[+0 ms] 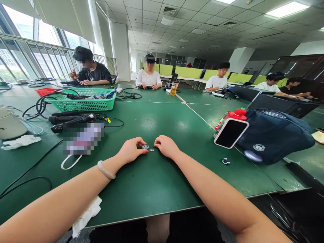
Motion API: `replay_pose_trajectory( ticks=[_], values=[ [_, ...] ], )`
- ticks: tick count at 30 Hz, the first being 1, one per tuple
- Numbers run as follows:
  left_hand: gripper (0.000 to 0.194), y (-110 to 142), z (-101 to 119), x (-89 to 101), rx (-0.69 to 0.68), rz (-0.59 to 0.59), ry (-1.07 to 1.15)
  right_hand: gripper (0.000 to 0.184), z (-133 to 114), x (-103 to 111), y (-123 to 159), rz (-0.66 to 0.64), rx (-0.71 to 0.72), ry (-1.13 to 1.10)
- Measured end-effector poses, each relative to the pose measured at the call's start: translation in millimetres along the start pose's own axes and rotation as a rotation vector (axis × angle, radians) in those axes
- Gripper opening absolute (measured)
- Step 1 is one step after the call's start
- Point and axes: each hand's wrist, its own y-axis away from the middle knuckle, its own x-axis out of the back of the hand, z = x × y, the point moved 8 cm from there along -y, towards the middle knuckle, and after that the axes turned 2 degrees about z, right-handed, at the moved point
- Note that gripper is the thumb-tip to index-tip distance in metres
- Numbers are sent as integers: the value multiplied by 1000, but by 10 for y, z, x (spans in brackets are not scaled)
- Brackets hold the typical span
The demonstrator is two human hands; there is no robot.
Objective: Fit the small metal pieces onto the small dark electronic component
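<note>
My left hand (133, 148), with a pale bangle on its wrist, pinches a small dark object with a black-and-white patterned face (145, 146) between thumb and fingers. Its exact kind is too small to tell. Just right of it, a tiny pale piece with reddish marks (152, 150) shows in the gap between my hands, low over the green table (141, 182). My right hand (165, 146) is closed beside that piece, thumb and forefinger together. Whether anything is between those fingertips is hidden.
Left are a green basket (83, 104) of cables, black devices (73, 121), a blurred pouch (84, 138) and tissues (87, 214). Right stand a phone (231, 133), a red-lidded bottle (238, 114), a navy bag (275, 135) and a small dark item (226, 161). Several people sit beyond.
</note>
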Motion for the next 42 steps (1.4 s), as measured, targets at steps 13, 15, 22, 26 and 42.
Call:
replay_pose_trajectory(
  ticks=[13,15,22,26,42],
  values=[
    [28,-1,-2,10,14,3,-25,13,-60,-33,12,-10,58,111],
    [27,0,2,11,11,3,-29,13,-97,10,30,20,74,76],
    [26,4,40,-7,-26,-13,-28,14,-477,175,162,106,316,-89],
    [26,13,101,-9,-60,-23,-36,16,-565,164,182,105,358,-40],
    [25,11,71,43,-52,30,-94,8,-281,105,149,-31,151,-6]
  ],
)
